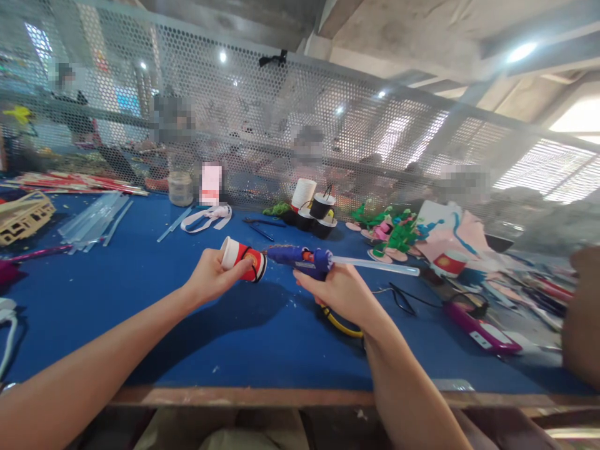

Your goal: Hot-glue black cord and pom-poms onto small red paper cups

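My left hand [213, 275] holds a small red and white paper cup [244, 256] on its side, its bottom turned to the right. A thin black cord runs round the cup's bottom end. My right hand [344, 290] grips a blue hot glue gun [302, 257]; a clear glue stick [379, 267] juts out of its back toward the right. The gun's nozzle points left and sits right at the cup's bottom. A yellow cable [340, 325] hangs from the gun under my wrist. Both hands hover above the blue table [154, 294].
Clear glue sticks [94, 219] lie at the far left. Black and white cups [312, 209] stand by the mesh screen [281, 137]. Green and pink craft pieces [391, 234] pile at the right. A pink tool [482, 331] lies at the right. People sit behind the screen.
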Demonstrator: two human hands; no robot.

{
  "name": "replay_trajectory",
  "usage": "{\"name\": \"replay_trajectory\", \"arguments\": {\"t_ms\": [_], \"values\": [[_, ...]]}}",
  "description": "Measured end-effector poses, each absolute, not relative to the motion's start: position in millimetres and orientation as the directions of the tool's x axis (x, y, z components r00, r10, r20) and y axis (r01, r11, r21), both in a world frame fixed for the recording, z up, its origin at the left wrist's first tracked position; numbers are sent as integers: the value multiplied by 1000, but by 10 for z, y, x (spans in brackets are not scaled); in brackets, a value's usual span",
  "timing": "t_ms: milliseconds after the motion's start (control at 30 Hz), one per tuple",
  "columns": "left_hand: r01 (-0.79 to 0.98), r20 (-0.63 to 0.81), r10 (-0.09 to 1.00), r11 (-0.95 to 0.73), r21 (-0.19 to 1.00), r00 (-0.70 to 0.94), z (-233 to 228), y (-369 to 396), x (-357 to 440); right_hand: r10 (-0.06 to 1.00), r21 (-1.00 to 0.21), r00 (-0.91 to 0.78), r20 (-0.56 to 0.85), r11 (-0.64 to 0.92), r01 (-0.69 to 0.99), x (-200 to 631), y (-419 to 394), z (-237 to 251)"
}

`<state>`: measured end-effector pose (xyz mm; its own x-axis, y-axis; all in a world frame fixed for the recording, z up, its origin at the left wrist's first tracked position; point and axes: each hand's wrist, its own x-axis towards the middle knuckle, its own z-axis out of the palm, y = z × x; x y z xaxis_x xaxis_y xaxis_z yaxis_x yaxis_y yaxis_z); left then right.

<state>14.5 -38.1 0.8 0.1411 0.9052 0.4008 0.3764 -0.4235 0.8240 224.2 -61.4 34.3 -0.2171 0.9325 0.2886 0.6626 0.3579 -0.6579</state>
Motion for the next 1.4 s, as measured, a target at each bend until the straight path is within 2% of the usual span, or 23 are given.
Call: {"name": "replay_trajectory", "arguments": {"t_ms": [267,400,500,567,667,833,1033,1133,1233,1300,1400], "values": [[346,394,915,-398,849,86,55,-382,149,966,-776,-148,211,258,576,2257,-562,357],[339,361,930,-364,867,73,8,-350,146,962,-863,-9,272,249,439,2349,-385,326],[335,343,937,-345,877,66,-37,-322,145,937,-867,93,337,270,419,2436,-161,271],[342,340,939,-339,876,60,-55,-308,141,941,-872,154,301,206,443,2476,2,230],[370,340,937,-343,863,76,-61,-297,132,973,-832,169,156,37,553,2508,239,157],[423,332,938,-344,838,104,-38,-319,132,975,-724,215,45,-116,680,2563,567,-4],[397,340,933,-357,846,117,-14,-348,134,961,-531,267,70,-191,825,2517,609,-43],[415,344,930,-365,833,127,-32,-340,133,970,-484,208,126,-122,866,2352,435,78],[437,366,918,-395,809,152,-47,-347,151,989,-509,-35,142,103,855,2103,181,234],[454,393,900,-434,778,187,-44,-367,170,927,-610,-317,199,371,700,1924,16,306],[505,413,871,-491,710,266,-33,-400,188,878,-682,-393,275,466,564,1707,-156,328]]}}
